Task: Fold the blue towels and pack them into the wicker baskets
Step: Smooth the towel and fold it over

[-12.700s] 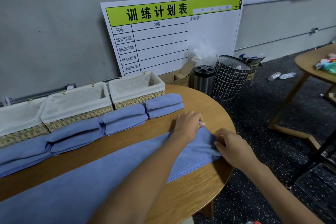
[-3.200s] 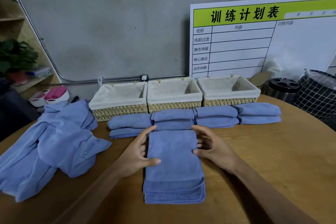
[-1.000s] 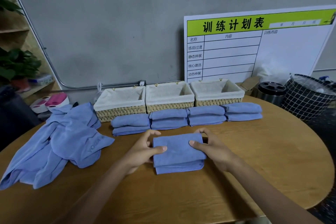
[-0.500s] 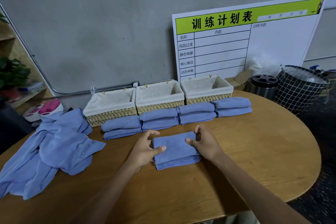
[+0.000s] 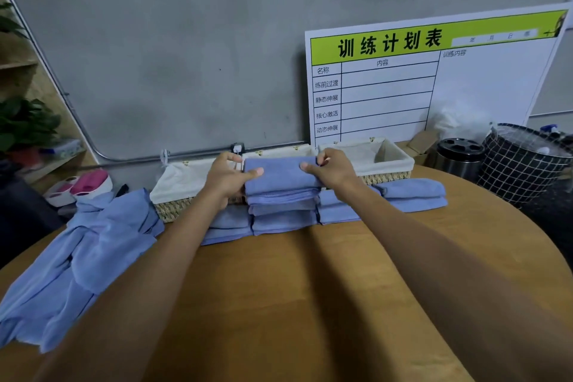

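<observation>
Both hands pinch a folded towel (image 5: 282, 177) from its two ends, the left hand (image 5: 228, 178) and right hand (image 5: 333, 170) each with thumb on top and fingers curled behind, holding it over the middle basket (image 5: 276, 152) at the table's (image 5: 304, 304) far edge. Folded towels (image 5: 412, 195) lie in a row before the three baskets, and a loose heap of towels (image 5: 77, 257) covers the left edge.
</observation>
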Available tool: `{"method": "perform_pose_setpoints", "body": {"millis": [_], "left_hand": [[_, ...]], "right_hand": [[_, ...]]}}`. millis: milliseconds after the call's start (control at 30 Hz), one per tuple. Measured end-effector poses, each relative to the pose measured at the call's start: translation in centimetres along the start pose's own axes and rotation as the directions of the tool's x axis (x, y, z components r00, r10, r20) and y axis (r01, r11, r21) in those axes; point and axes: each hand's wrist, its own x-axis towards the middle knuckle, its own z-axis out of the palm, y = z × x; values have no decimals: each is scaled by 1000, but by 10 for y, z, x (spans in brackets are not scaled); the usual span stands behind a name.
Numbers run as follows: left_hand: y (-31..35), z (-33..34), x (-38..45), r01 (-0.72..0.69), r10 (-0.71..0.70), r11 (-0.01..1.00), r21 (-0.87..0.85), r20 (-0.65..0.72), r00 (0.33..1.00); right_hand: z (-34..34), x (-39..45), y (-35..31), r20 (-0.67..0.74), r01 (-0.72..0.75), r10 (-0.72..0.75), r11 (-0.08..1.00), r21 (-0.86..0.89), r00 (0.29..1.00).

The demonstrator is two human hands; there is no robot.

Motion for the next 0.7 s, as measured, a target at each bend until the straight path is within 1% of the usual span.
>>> {"method": "perform_pose_setpoints", "body": {"millis": [100, 167, 267, 333, 433, 500, 600, 700], "left_hand": [[-23, 6, 26, 24, -15, 993, 117, -74, 997], [-42, 16, 31, 1, 18, 978, 207, -89, 996], [-74, 33, 31, -157, 177, 936, 315, -36, 983], [-91, 40, 32, -207, 226, 912, 353, -13, 974], [-98, 38, 36, -192, 205, 896, 401, 11, 979], [-95, 37, 38, -177, 178, 886, 429, 37, 983], [-86, 37, 42, -146, 130, 850, 506, 66, 989], [-81, 38, 50, -87, 46, 816, 572, 85, 995]], "right_hand": [[22, 31, 14, 15, -74, 75, 996, -51, 997], [33, 41, 34, 42, -91, 96, 990, -111, 994], [43, 41, 68, 68, -61, 78, 973, -221, 995], [45, 39, 86, 58, -48, 65, 968, -247, 996], [44, 44, 88, 119, -31, 71, 950, -310, 990], [43, 49, 83, 164, -41, 104, 937, -348, 981], [43, 56, 78, 187, -72, 151, 926, -370, 971], [44, 59, 75, 188, -77, 169, 905, -418, 967]]}}
